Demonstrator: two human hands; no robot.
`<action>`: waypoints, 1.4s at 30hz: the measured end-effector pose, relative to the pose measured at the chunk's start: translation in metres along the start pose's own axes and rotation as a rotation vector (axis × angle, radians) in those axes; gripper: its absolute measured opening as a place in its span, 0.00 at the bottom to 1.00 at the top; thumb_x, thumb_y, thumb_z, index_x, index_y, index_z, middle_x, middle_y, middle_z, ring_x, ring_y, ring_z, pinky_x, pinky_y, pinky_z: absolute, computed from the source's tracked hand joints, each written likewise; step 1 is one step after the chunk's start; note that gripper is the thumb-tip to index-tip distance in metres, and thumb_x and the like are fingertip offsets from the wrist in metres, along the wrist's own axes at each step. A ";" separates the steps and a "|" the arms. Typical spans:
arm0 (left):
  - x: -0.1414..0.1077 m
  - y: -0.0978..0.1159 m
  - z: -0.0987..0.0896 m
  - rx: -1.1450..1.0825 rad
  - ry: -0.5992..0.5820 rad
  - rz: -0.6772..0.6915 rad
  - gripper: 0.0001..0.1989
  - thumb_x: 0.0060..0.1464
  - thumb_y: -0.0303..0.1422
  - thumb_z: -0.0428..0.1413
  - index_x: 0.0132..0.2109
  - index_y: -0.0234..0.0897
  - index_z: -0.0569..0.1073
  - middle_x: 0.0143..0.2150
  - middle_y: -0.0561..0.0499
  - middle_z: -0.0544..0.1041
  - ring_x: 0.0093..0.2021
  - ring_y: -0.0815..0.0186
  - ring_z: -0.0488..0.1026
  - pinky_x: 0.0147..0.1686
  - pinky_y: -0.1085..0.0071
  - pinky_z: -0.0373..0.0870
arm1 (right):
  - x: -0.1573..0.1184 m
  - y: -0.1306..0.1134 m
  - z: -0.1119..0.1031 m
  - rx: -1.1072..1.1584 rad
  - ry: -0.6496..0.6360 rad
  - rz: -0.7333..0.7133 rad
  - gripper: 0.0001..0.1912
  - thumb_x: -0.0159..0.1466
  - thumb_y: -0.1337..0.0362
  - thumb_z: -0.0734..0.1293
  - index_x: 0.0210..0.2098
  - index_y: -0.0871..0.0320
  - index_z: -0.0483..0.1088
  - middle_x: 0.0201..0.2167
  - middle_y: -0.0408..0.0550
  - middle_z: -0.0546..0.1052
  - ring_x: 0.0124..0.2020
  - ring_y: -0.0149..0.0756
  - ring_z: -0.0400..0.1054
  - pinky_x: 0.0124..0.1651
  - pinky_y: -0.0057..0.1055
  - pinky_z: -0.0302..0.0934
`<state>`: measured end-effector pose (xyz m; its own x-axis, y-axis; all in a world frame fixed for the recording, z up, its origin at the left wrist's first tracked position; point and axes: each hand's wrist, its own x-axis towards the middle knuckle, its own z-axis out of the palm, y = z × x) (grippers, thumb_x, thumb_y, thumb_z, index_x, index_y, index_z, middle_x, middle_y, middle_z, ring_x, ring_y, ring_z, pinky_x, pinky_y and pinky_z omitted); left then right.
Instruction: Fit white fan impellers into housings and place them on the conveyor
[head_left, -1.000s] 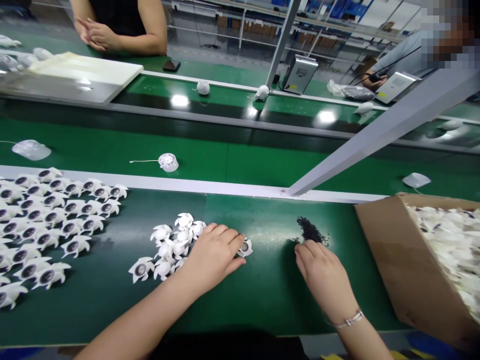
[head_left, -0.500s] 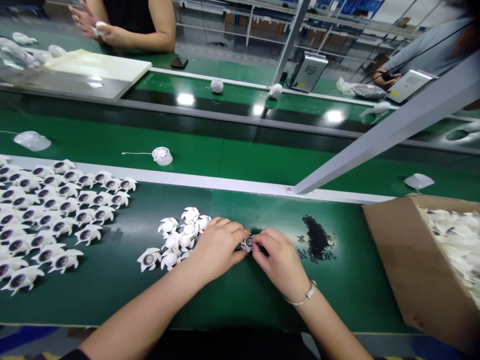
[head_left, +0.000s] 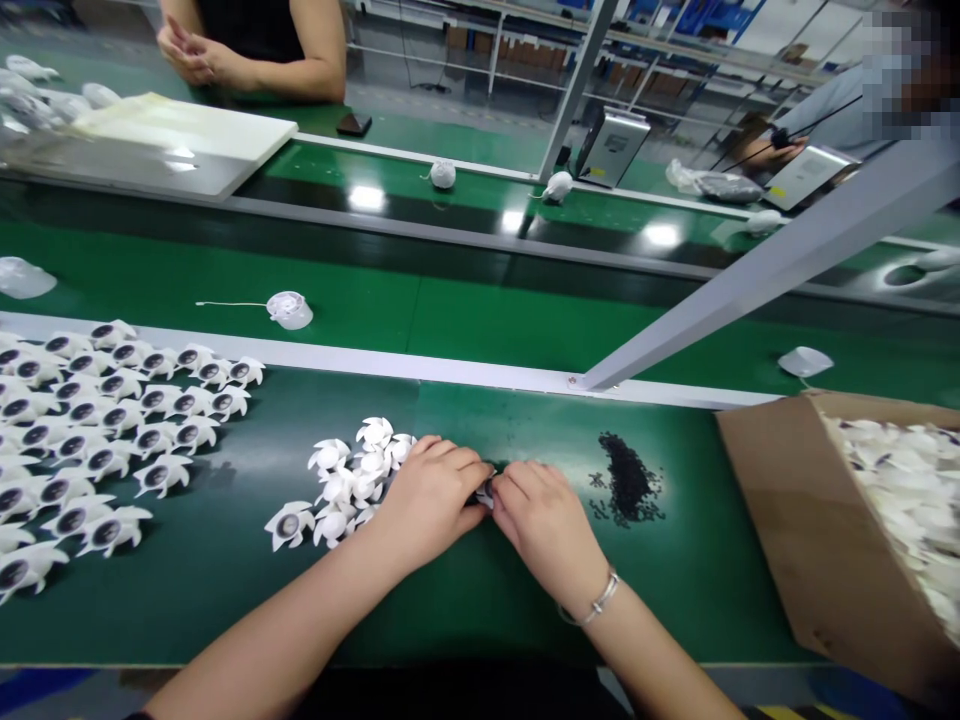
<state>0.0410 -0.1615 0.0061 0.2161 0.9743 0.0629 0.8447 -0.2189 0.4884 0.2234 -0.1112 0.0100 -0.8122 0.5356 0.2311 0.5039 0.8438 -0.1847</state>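
Note:
My left hand [head_left: 433, 497] is closed around a small white fan wheel [head_left: 486, 493], held at the green tabletop. My right hand [head_left: 546, 525] presses its bunched fingertips against the wheel's middle; whatever they pinch is hidden. Most of the wheel is covered by my fingers. Beside my left hand lies a loose pile of white fan wheels [head_left: 339, 488]. Farther left, many more fan wheels [head_left: 105, 458] stand in rows with their dark hubs facing up. To the right of my right hand is a heap of tiny black parts [head_left: 630, 482].
A cardboard box [head_left: 780, 520] of white parts stands at the right. Beyond the white rail [head_left: 360, 362], a green conveyor belt [head_left: 480, 310] carries a white housing with a wire [head_left: 289, 310]. A slanted metal post [head_left: 720, 270] rises from the rail. Another person's hands [head_left: 199, 55] are across the line.
My right fingers have closed in over the fan wheel, covering more of it. The housing on the near belt has shifted left; small white units on the far belt moved right.

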 end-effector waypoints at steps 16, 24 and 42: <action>-0.012 0.003 -0.020 0.176 0.054 -0.128 0.37 0.49 0.38 0.67 0.64 0.40 0.65 0.56 0.45 0.75 0.57 0.50 0.68 0.67 0.40 0.44 | -0.051 0.059 -0.026 -0.064 0.188 0.310 0.14 0.69 0.64 0.63 0.51 0.61 0.73 0.43 0.56 0.74 0.43 0.45 0.68 0.45 0.42 0.65; -0.016 0.009 -0.019 0.219 -0.002 -0.190 0.12 0.56 0.28 0.60 0.49 0.41 0.76 0.44 0.50 0.79 0.48 0.55 0.73 0.63 0.41 0.55 | -0.104 0.097 -0.035 -0.104 0.193 0.431 0.10 0.69 0.61 0.63 0.37 0.59 0.74 0.35 0.50 0.75 0.37 0.41 0.70 0.42 0.38 0.65; -0.010 0.012 -0.001 0.112 0.011 -0.105 0.31 0.57 0.32 0.61 0.66 0.40 0.61 0.45 0.49 0.78 0.49 0.58 0.73 0.65 0.44 0.53 | -0.072 0.069 -0.020 -0.381 -0.113 0.395 0.09 0.64 0.70 0.64 0.27 0.61 0.71 0.27 0.51 0.70 0.31 0.45 0.65 0.34 0.40 0.59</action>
<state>0.0482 -0.1737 0.0123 0.1188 0.9926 0.0259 0.9117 -0.1194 0.3931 0.3224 -0.0912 -0.0004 -0.5565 0.8240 0.1063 0.8295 0.5439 0.1264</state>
